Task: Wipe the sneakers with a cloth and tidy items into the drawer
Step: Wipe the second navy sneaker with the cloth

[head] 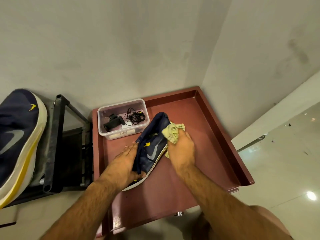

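A navy sneaker (152,146) with a grey swoosh and white-and-yellow sole lies tilted on its side inside the open reddish-brown drawer (216,135). My left hand (127,163) grips its heel and collar, thumb under the sole. A crumpled pale yellow cloth (172,133) is bunched in my right hand (181,148), which presses it against the sneaker's upper side near the toe. The second navy sneaker (16,141) lies at the far left on a dark metal rack (55,142).
A clear plastic box (138,104) sits in the drawer's back-left corner, holding a coiled black cable (136,116), a black gadget (113,122) and a small tube. Grey walls enclose the back and right. Glossy floor lies to the right. A metal knob (179,213) shows on the drawer front.
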